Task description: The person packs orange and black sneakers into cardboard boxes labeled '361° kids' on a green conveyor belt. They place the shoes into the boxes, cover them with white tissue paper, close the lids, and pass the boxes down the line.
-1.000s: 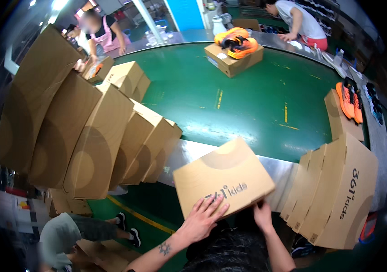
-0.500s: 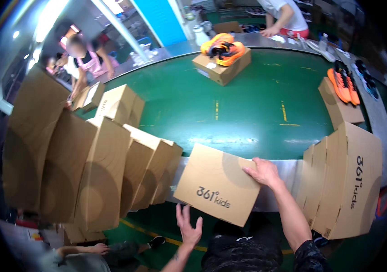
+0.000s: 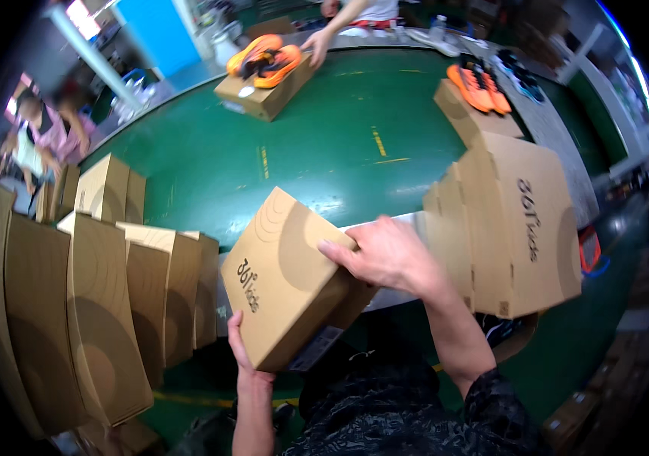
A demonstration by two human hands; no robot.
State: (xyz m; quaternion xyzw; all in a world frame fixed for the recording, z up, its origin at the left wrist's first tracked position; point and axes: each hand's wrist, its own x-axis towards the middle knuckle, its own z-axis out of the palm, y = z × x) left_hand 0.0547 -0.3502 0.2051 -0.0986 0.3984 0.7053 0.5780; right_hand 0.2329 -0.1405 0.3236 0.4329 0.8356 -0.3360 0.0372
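A brown cardboard shoebox [image 3: 286, 266] is held in front of me, tilted, above the near metal edge of the green belt. My left hand [image 3: 244, 353] grips its lower left corner, with the thumb on the printed face and the other fingers hidden behind. My right hand [image 3: 389, 254] holds the box's right edge, thumb lying on the face and fingers bent over the side. A pale label [image 3: 317, 348] shows on the box's lower side.
Several shoeboxes [image 3: 108, 327] stand in a row at the left, others [image 3: 533, 228] at the right. On the green belt [image 3: 317, 152], orange shoes [image 3: 263, 61] top a box [image 3: 271, 99] touched by a co-worker's hand [image 3: 317, 47]. More orange shoes [image 3: 478, 87] rest at the far right.
My left hand has come up from below onto the shoebox. The box has turned and tilted, showing its lower side. Across the belt, a co-worker's hand has reached the box with orange shoes.
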